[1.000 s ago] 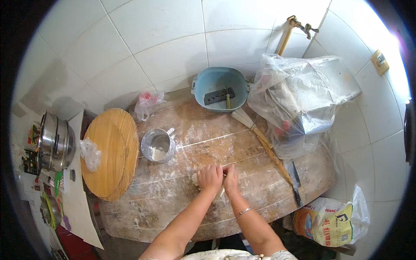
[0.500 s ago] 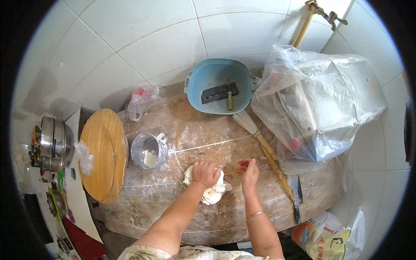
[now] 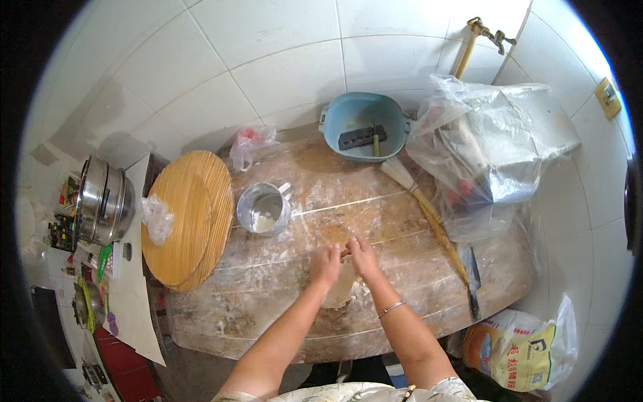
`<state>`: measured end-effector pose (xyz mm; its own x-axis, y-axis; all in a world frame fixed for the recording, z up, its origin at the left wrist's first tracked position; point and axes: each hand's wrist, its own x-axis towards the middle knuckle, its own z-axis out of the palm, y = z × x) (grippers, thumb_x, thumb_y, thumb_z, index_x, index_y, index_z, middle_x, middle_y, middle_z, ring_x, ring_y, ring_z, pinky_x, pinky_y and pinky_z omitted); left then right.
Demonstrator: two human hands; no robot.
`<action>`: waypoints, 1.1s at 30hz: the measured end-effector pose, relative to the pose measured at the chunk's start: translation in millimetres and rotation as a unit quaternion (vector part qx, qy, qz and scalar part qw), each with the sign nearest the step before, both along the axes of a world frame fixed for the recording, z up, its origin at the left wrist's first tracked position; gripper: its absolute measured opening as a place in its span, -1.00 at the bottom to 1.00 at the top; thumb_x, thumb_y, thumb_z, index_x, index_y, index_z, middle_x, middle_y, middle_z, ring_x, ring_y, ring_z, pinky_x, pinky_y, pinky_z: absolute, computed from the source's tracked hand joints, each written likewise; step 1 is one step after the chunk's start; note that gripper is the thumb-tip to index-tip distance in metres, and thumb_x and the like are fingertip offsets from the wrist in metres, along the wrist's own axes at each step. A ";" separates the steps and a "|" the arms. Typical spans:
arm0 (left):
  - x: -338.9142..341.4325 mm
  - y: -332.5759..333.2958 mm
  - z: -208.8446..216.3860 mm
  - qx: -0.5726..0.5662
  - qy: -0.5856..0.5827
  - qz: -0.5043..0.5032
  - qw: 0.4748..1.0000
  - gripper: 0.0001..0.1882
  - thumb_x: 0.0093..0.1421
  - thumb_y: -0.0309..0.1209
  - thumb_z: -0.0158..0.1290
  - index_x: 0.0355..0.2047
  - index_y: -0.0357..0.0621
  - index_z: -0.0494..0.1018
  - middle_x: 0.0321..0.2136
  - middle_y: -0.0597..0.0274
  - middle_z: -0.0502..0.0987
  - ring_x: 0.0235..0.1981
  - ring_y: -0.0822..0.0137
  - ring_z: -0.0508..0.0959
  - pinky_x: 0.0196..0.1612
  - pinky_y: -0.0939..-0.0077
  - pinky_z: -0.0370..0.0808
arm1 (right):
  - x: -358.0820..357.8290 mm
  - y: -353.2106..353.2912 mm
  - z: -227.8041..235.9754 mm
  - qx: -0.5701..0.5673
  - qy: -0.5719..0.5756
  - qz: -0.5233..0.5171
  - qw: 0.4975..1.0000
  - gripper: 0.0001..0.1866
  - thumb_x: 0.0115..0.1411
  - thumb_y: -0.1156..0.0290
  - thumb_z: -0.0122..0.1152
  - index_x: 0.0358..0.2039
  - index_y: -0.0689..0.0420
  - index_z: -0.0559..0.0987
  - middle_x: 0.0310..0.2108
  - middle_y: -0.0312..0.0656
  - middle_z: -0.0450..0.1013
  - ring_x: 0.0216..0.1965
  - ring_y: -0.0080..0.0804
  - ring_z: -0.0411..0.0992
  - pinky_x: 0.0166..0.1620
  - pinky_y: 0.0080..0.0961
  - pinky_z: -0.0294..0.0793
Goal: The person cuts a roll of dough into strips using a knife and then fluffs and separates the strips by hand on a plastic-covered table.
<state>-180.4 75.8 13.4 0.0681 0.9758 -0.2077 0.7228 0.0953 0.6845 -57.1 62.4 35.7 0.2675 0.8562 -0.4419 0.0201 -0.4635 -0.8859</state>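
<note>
A pale lump of dough (image 3: 343, 289) lies on the floury wooden board (image 3: 268, 295), stretched between my wrists. At its far end my left hand (image 3: 325, 265) and my right hand (image 3: 364, 260) come close together. Their fingers are curled in at the dough's far edge, and the fingertips are partly hidden and slightly blurred. My right wrist wears a metal bangle (image 3: 392, 309). Left of the hands stands a metal mug (image 3: 263, 209) with some white stuff at its bottom.
Round slatted wooden lids (image 3: 177, 231) lean at the left, near a steel pot (image 3: 104, 201). Behind are a blue basin (image 3: 365, 124) and a small plastic bag (image 3: 251, 144). A brush (image 3: 429, 211), a knife (image 3: 471, 275) and a plastic-covered box (image 3: 495, 147) lie right; a printed sack (image 3: 516, 352) stands below.
My left hand has shifted from on top of the dough to its far end. My right hand has moved left to meet it. The view has tilted and shifted.
</note>
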 end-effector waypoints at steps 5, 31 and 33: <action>-20.5 -57.8 50.6 0.136 -0.055 -0.092 0.985 -0.64 0.28 -0.21 -0.19 -0.42 -0.21 0.48 -0.57 -0.09 0.44 -0.44 -0.10 0.45 -0.34 0.04 0.30 | -44.1 -57.6 -7.9 0.226 -0.284 0.074 0.929 -0.73 0.18 0.32 0.01 -0.20 0.22 0.51 -0.18 0.02 0.46 -0.16 0.05 0.42 -0.12 -0.19 0.37; -54.3 3.9 -2.0 -0.037 0.071 -0.006 0.997 -0.62 0.28 -0.14 -0.26 -0.22 -0.12 0.45 -0.30 -0.06 0.56 -0.22 -0.16 0.51 -0.15 -0.03 0.39 | -52.2 1.3 -12.8 0.068 -0.310 0.142 0.938 -0.51 0.29 0.09 -0.22 -0.41 0.19 0.59 -0.45 0.10 0.51 -0.36 0.13 0.46 -0.23 -0.08 0.41; -55.4 -6.0 24.0 -0.033 0.038 -0.009 0.999 -0.62 0.28 -0.15 -0.26 -0.20 -0.10 0.46 -0.31 -0.09 0.56 -0.23 -0.15 0.52 -0.12 -0.03 0.40 | -44.1 -13.9 18.5 -0.020 -0.232 0.142 0.962 -0.50 0.29 0.07 -0.25 -0.36 0.16 0.59 -0.40 0.07 0.52 -0.32 0.12 0.46 -0.18 -0.04 0.39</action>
<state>-235.8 69.8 37.3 0.0667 0.9589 -0.2759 0.7741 0.1247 0.6206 -101.2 48.5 54.2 0.2013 0.9086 -0.3659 0.5408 -0.4145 -0.7320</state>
